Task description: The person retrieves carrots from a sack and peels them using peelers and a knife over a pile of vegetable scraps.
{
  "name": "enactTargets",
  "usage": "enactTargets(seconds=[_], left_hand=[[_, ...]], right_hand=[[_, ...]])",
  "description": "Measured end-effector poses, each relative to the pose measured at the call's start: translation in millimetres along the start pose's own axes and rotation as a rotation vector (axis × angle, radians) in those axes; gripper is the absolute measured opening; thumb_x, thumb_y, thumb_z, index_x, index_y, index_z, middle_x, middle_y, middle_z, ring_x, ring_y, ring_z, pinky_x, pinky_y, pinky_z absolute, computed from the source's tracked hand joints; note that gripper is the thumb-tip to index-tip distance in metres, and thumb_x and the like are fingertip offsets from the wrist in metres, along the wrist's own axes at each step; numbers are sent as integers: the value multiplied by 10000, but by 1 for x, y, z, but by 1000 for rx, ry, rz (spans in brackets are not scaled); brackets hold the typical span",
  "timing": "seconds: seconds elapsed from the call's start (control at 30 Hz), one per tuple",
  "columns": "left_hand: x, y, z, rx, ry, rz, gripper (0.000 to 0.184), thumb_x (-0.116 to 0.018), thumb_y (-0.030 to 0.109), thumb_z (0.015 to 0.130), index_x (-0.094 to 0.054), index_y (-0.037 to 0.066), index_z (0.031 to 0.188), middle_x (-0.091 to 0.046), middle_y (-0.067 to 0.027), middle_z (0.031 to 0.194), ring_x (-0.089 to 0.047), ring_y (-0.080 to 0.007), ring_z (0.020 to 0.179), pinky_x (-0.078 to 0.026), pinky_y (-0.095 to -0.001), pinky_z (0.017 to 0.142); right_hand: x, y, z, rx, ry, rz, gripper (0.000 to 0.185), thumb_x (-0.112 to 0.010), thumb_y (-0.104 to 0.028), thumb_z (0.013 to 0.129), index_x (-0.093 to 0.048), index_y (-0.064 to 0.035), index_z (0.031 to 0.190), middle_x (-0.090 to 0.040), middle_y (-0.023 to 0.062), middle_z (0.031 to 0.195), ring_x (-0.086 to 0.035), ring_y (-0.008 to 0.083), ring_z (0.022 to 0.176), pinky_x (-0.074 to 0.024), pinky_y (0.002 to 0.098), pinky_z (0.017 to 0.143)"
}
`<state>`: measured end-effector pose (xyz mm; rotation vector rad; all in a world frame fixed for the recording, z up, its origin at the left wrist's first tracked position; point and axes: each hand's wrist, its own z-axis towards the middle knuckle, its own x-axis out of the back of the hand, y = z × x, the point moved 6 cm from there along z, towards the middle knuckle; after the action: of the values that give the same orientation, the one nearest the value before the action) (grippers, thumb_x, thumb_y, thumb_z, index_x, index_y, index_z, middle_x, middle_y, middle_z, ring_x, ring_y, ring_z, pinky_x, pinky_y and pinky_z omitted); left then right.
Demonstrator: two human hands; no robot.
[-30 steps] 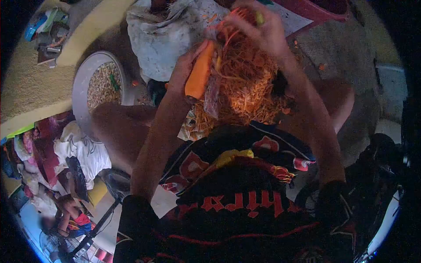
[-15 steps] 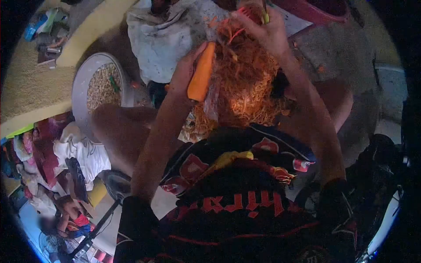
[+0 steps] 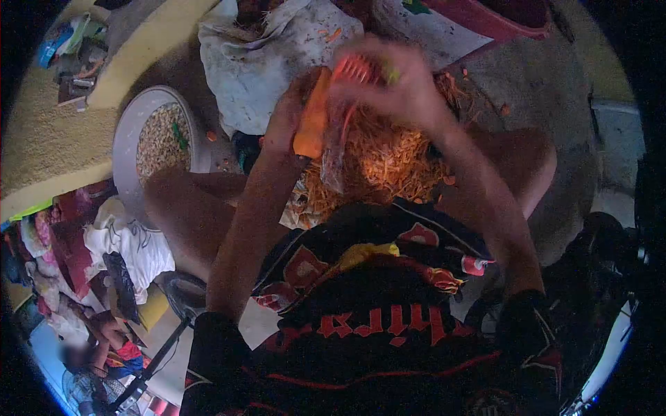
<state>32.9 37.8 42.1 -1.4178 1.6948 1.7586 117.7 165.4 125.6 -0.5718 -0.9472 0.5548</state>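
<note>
My left hand is wrapped round an orange carrot-like piece, which stands nearly upright in the picture. Against that piece's upper end, my right hand holds a red toothed tool with a yellow-green part; the hand is blurred by motion. A clear plastic strip hangs just right of the orange piece. Beneath both hands lies a heap of orange shreds, between my folded legs.
To the left stands a round whitish tub of small pale pieces with something green on them. A whitish sack lies ahead, a red basin at the upper right. Another person is at the lower left, near a fan and cloths.
My right hand and the red tool have moved left and down from the upper right, up against the orange piece. My left hand keeps its hold, nearly in place.
</note>
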Motion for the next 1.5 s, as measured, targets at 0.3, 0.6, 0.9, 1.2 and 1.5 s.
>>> enactTargets(seconds=[0.3,0.6,0.9,1.2,1.5], left_hand=[[2,7,1,130,232,399,320,-479,261,1035,-563,51,1262,-645,-78,1133,-663,-203,953,-576,-316,819],[-8,3,-11,68,94,65,300,-536,261,1017,-571,67,1243,-653,-55,1039,-650,-157,865,-561,-282,784],[-5,6,-11,-43,-45,54,499,-601,350,978,-484,52,1359,-602,-100,1220,-635,-206,1059,-556,-306,883],[-13,16,-4,59,120,311,459,-561,359,1004,-493,41,1329,-617,-80,1162,-634,-208,1016,-566,-337,840],[1,-3,3,105,175,103,343,-542,328,1019,-543,87,1262,-645,-49,1015,-658,-138,834,-568,-273,697]], right_hand=[[26,40,16,-176,210,660,171,-668,-151,958,-629,-13,1049,-687,97,972,-663,160,862,-531,338,747],[-6,8,-2,7,31,40,341,-774,-270,863,-676,-58,1113,-722,83,948,-685,160,847,-547,306,800],[-5,-10,-3,46,5,28,413,-824,-332,800,-697,-69,1092,-730,103,988,-714,226,905,-555,345,827],[12,44,15,-85,98,30,336,-788,-219,849,-685,-37,1112,-727,91,1000,-698,189,915,-547,334,840],[-5,-3,0,183,0,-1,396,-798,-349,825,-679,-74,1085,-717,134,973,-718,208,870,-574,372,789]])
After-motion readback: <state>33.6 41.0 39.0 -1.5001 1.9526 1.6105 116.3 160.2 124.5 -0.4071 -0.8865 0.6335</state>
